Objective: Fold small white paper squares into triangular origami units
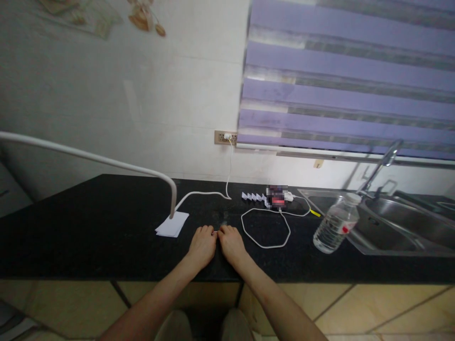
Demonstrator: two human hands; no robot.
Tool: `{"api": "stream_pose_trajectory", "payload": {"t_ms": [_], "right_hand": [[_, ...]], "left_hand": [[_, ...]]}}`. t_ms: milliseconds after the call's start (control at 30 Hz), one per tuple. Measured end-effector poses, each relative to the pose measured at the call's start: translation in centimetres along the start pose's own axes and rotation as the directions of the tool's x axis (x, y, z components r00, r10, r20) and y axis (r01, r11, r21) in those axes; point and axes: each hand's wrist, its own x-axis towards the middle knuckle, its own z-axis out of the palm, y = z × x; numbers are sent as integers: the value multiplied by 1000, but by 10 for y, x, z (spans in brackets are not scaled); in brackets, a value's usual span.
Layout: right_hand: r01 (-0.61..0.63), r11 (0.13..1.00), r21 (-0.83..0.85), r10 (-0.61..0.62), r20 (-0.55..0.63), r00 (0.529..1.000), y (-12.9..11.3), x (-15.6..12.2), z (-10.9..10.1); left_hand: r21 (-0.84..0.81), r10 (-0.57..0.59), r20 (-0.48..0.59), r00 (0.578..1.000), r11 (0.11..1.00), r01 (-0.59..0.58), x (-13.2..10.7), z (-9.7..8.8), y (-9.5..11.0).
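Note:
My left hand (203,244) and my right hand (231,242) are close together over the black counter, knuckles up and fingers curled. Between their fingertips shows a thin white sliver that looks like the edge of a piece of paper (215,232); the rest of it is hidden under the hands. Left of them lies a small stack of white paper sheets (174,224). To the right, beyond a looped white cable (266,247), a row of small folded white papers (253,196) sits beside a partly blurred-out device (277,196).
A clear plastic bottle (336,225) of water stands at the right, near a steel sink (359,248) with a faucet (387,156). A thick white flexible arm (142,169) reaches in from the left over the paper stack. A charger (228,136) is plugged into the wall outlet.

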Motion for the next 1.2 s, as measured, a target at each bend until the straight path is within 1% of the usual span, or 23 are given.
{"api": "stream_pose_trajectory", "payload": {"t_ms": [100, 267, 367, 467, 533, 667, 767, 900, 1033, 1200], "right_hand": [[-38, 999, -20, 38, 1, 999, -3, -2, 0], [-93, 992, -82, 91, -24, 996, -6, -4, 0], [-78, 991, -106, 75, -29, 997, -8, -3, -1], [-58, 991, -120, 58, -5, 998, -10, 0, -3], [-66, 990, -125, 66, -2, 998, -11, 1, -3], [-121, 984, -129, 119, -20, 993, -13, 2, -1], [-153, 979, -133, 152, -16, 988, -12, 2, 2], [-182, 975, -131, 181, -24, 983, -11, 3, 3], [-246, 961, -131, 243, -39, 969, -9, 0, 2], [-241, 962, -129, 241, -11, 970, -4, -4, 1]], "left_hand": [[-40, -3, -6, 1000, 999, 2, -5, 0, -5], [-43, -72, -48, 996, 997, 70, -10, 6, -4], [-7, -80, -54, 995, 997, 80, -8, 10, 2], [27, -82, -42, 996, 996, 83, -6, 9, 6], [33, -84, -45, 995, 996, 85, -5, 8, 7], [6, -103, -50, 993, 995, 103, -4, 7, 4], [-35, -127, -22, 992, 991, 126, -2, 6, -2], [-61, -102, -2, 995, 993, 102, -2, 6, -7], [-39, -81, -33, 996, 996, 80, -5, 8, -6], [-27, -76, -67, 995, 997, 74, -7, 14, -4]]}}
